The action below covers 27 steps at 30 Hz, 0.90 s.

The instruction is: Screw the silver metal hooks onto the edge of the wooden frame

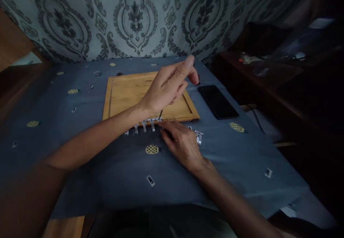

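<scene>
A wooden panel (pixel 126 94) with a raised frame lies flat on the cloth. Along its near edge sits a row of small metal brackets (pixel 144 126). Above that edge my left hand (pixel 168 84) is closed around a screwdriver, whose handle is hidden in the palm. Its thin dark shaft (pixel 161 114) points down onto the bracket at the right end of the row. My right hand (pixel 184 141) rests low against the panel edge, with thumb and fingertips closed at that same bracket, largely covering it. Beside its knuckles lie loose metal brackets (pixel 199 137).
A black phone (pixel 218 101) lies right of the panel. Small screws (pixel 92 85) are scattered on the blue patterned tablecloth (pixel 107 177) at the left. A patterned curtain (pixel 169 15) hangs behind the table. Dark furniture (pixel 252 66) stands on the right.
</scene>
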Each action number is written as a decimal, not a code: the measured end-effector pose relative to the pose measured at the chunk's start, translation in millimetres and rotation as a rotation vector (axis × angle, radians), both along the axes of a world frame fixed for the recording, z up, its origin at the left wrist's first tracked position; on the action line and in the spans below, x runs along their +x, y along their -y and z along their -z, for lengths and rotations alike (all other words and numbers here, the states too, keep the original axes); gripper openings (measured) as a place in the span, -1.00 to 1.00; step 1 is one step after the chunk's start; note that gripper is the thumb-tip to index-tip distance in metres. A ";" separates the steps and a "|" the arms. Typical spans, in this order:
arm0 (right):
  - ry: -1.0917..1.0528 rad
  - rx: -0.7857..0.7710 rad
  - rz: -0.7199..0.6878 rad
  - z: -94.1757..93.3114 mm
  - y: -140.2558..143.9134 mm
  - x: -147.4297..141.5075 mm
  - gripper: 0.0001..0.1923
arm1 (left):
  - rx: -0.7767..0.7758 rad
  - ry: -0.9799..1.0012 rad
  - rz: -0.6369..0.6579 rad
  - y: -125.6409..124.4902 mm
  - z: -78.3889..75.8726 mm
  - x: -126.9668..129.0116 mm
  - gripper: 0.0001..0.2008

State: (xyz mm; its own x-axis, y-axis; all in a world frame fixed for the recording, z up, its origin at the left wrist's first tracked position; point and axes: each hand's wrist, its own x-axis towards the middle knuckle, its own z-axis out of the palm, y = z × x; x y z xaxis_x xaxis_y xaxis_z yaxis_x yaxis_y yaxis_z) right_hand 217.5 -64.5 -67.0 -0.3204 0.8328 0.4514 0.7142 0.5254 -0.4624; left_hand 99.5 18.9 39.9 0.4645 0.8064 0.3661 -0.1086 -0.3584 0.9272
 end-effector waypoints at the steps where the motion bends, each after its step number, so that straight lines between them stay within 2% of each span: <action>1: -0.003 0.002 0.002 0.1 -0.1 -0.1 -0.71 | 0.043 -0.053 -0.027 0.4 -1.8 -1.2 -0.58; 5: -0.006 0.018 0.019 1.2 -0.2 -0.8 -0.72 | 0.259 -0.227 -0.170 6.1 -7.1 -4.7 -0.80; 7: -0.014 0.021 0.022 1.5 -0.1 -1.2 -0.72 | 0.183 -0.173 -0.132 10.6 -6.8 -4.1 -0.78; 10: -0.026 0.026 0.008 1.4 -0.2 -1.6 -0.71 | -0.033 -0.013 -0.067 14.7 -3.4 -0.9 -0.61; 12: -0.029 0.040 0.000 1.2 -0.4 -1.6 -0.72 | -0.091 0.086 -0.069 13.8 -0.7 1.1 -0.53; 16: -0.021 0.055 -0.007 0.5 -0.6 -1.0 -0.73 | -0.105 0.176 -0.055 7.6 2.5 2.4 -0.44; 20: -0.010 0.042 -0.019 -0.5 -0.3 -0.1 -0.73 | -0.122 0.135 -0.059 4.6 2.3 3.2 -0.40; 27: 0.010 0.031 -0.003 1.4 -0.2 0.6 -0.73 | -0.072 0.078 -0.020 1.9 1.7 2.3 -0.52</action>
State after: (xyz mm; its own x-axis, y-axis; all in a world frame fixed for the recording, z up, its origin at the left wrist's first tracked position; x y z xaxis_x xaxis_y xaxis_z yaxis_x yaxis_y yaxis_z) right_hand 218.0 -64.3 -68.4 -0.3272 0.8178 0.4734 0.7175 0.5410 -0.4388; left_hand 101.8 17.1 38.3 0.4206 0.8406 0.3414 -0.1750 -0.2941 0.9396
